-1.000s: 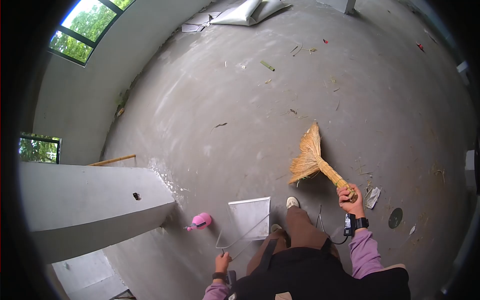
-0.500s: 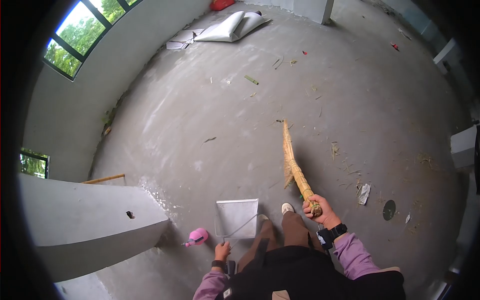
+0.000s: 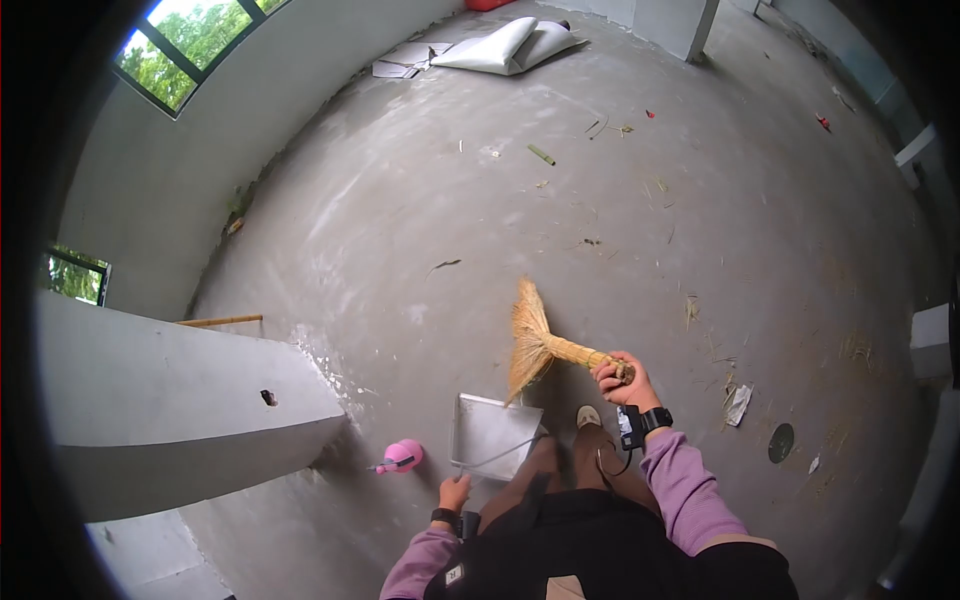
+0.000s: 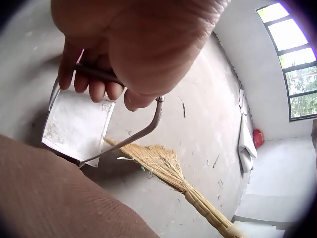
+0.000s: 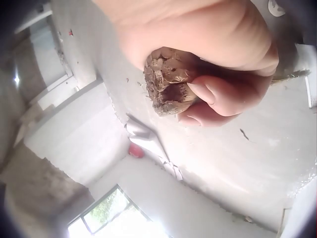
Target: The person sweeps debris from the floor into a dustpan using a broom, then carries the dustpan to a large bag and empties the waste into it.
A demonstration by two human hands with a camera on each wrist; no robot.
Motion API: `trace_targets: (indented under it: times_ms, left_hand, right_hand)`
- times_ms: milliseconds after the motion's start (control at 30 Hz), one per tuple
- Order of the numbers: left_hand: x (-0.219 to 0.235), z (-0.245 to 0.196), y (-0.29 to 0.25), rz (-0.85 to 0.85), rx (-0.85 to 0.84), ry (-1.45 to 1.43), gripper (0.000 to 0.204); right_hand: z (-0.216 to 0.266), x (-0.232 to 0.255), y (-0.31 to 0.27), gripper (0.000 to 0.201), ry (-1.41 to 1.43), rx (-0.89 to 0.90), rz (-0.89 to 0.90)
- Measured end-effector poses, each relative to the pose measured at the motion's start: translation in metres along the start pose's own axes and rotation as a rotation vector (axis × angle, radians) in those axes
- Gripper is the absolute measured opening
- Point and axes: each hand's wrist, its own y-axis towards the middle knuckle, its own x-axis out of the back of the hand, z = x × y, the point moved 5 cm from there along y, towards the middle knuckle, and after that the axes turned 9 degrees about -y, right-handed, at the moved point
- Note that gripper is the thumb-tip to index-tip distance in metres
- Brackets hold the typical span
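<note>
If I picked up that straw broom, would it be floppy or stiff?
The broom probably feels fairly light, since it looks like dried straw. Its fanned bristles likely bend at the thin ends, while the tightly bound handle should stay stiff.

Lilac sleeves (image 3: 688, 490) are ending above black wrist straps (image 3: 657, 418), a dark cable (image 3: 629, 463) is looping below the right one, and a black garment (image 3: 540, 545) bearing a white label (image 3: 455, 574) is topping brown trousers (image 3: 598, 450).

Two hands (image 3: 455, 493) (image 3: 622, 378), two purple sleeves (image 3: 425, 560) (image 3: 690, 492), one broom (image 3: 530, 345), one dustpan (image 3: 492, 430), one pink bottle (image 3: 403, 456), one pole (image 3: 225, 321) and one dark disc (image 3: 782, 443) show. The head view holds two windows (image 3: 205, 45) (image 3: 76, 276) and two small red scraps (image 3: 650, 114) (image 3: 823, 123).
</note>
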Motion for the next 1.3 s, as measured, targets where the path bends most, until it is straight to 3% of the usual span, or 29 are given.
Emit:
trace_targets:
  times_ms: [100, 200, 300, 433, 600, 667, 767, 933, 1033, 1167, 1300]
  left_hand:
    - [0.013, 0.014, 0.015, -0.071, -0.078, 0.026, 0.037]
    - [0.016, 0.028, 0.034, -0.063, -0.056, -0.015, 0.037]
    - [0.020, 0.043, 0.050, -0.051, -0.060, -0.013, 0.036]
    - [0.024, 0.025, 0.044, -0.025, -0.028, -0.080, 0.035]
    - [0.026, 0.005, 0.027, -0.055, 0.013, -0.137, 0.035]
    - [0.026, 0.012, 0.036, -0.016, 0.041, -0.164, 0.035]
    - [0.027, -0.016, 0.024, -0.084, 0.006, -0.099, 0.035]
    - [0.026, -0.045, 0.025, -0.039, 0.005, 0.112, 0.037]
    - [0.023, -0.064, 0.019, -0.144, 0.008, 0.101, 0.042]
    - [0.027, -0.089, 0.027, -0.230, 0.005, -0.017, 0.036]
    - [0.041, -0.111, 0.038, -0.181, 0.120, -0.099, 0.034]
  right_hand:
    - [0.019, 0.011, -0.023, 0.031, 0.004, 0.140, -0.015]
    - [0.022, 0.005, -0.026, 0.021, -0.186, 0.229, -0.098]
    - [-0.007, 0.003, -0.009, 0.016, -0.429, 0.242, -0.211]
    - [-0.043, 0.001, 0.005, 0.015, -0.795, 0.255, -0.322]
    - [-0.061, -0.030, 0.027, 0.015, -0.741, 0.078, -0.173]
    - [-0.063, -0.047, 0.052, 0.016, -0.745, -0.070, -0.121]
    - [-0.073, -0.069, 0.103, 0.015, -0.814, -0.240, -0.096]
    - [-0.085, -0.115, 0.207, 0.018, -0.859, -0.490, -0.082]
    - [-0.102, -0.151, 0.266, 0.020, -0.779, -0.636, -0.024]
    - [-0.097, -0.187, 0.336, 0.020, -0.729, -0.588, -0.091]
    - [-0.048, -0.199, 0.362, 0.020, -0.485, -0.517, -0.138]
